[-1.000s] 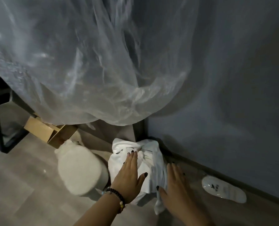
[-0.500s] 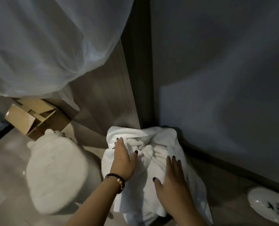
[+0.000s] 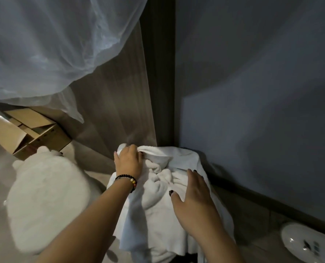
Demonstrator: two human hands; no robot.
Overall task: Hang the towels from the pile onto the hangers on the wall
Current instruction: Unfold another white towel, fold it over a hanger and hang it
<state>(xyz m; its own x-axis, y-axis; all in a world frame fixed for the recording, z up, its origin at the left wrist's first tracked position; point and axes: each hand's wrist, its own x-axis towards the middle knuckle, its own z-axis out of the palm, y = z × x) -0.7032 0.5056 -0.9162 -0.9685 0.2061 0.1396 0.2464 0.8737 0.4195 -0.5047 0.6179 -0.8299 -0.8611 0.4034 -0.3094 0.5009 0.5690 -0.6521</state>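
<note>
A crumpled pile of white towels [image 3: 163, 188] sits heaped in the corner where the wood-grain panel [image 3: 118, 103] meets the grey wall [image 3: 252, 92], close to the floor. The left hand [image 3: 128, 161] has its grip curled over the top edge of the pile, fingers bunched into the cloth, while the right hand [image 3: 194, 202] lies flat with fingers straight on the pile's right side, holding nothing. Just left stands a fluffy white plush toy [image 3: 44, 202], behind it an open cardboard box [image 3: 25, 131], sheer plastic sheeting [image 3: 49, 44] above, and a white slipper [image 3: 309, 243] on the floor at right.

Dim, soft-focus room; wide-angle bending at edges, shadows on grey wall [image 3: 252, 92]
</note>
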